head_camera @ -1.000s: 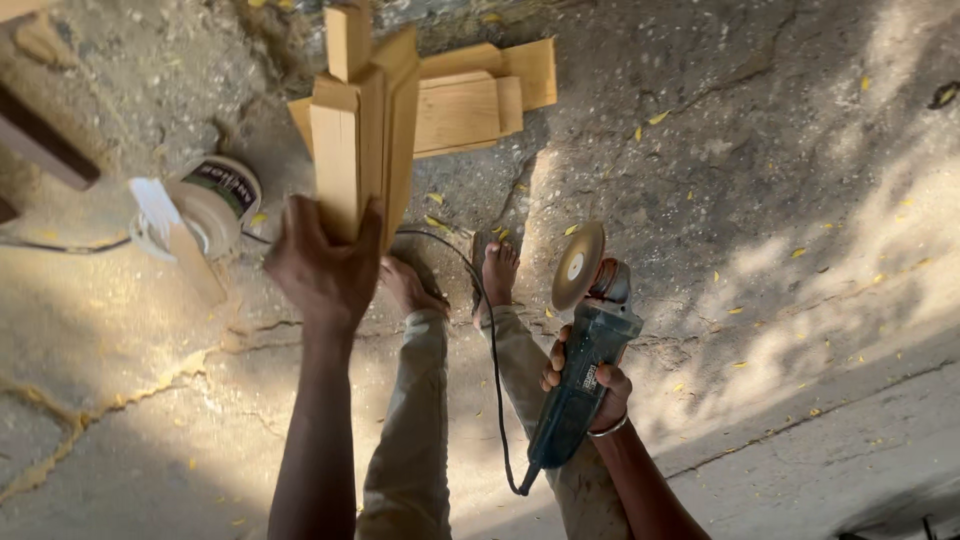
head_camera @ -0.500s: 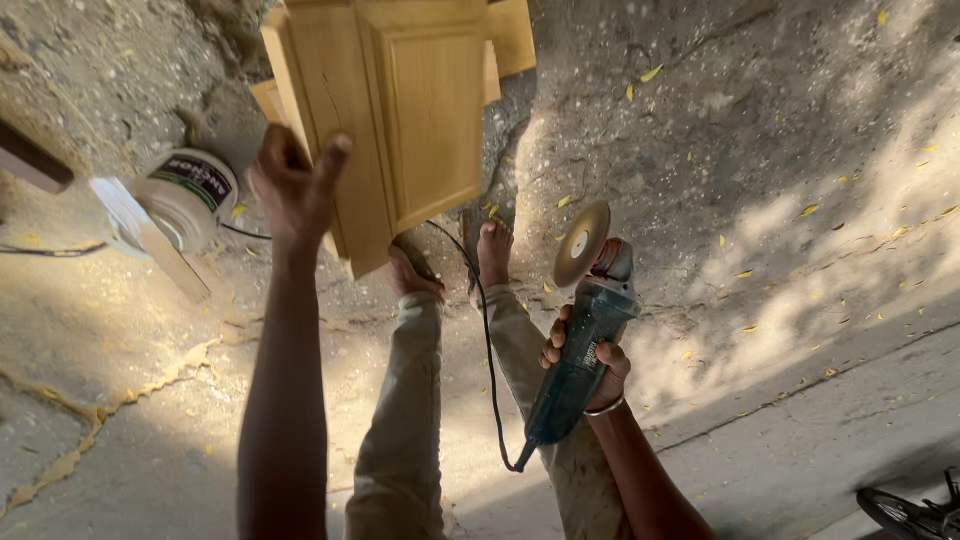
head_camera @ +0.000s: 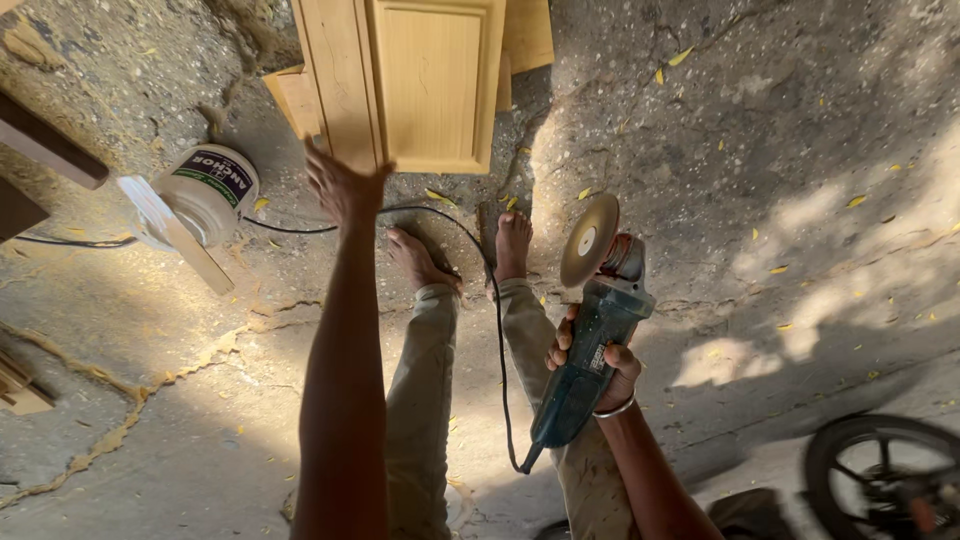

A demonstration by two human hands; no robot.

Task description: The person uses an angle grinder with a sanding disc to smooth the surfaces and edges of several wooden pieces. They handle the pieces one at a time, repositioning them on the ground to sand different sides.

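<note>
Left hand (head_camera: pixel 342 185) grips the lower edge of a pale wooden cabinet door (head_camera: pixel 420 80), raised panel facing me, standing on the concrete. Right hand (head_camera: pixel 590 360) clenches a blue grinder (head_camera: pixel 590 345), disc up, beside my bare feet.

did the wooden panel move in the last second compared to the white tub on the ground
Yes. The left hand has turned the wooden panel from edge-on to flat-faced, swinging it rightward away from the white tub.

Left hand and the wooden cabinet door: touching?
Touching. The head view shows the left hand with its fingers against the lower edge of the wooden cabinet door, no gap between them. The right hand holds the angle grinder, apart from the door.
</note>
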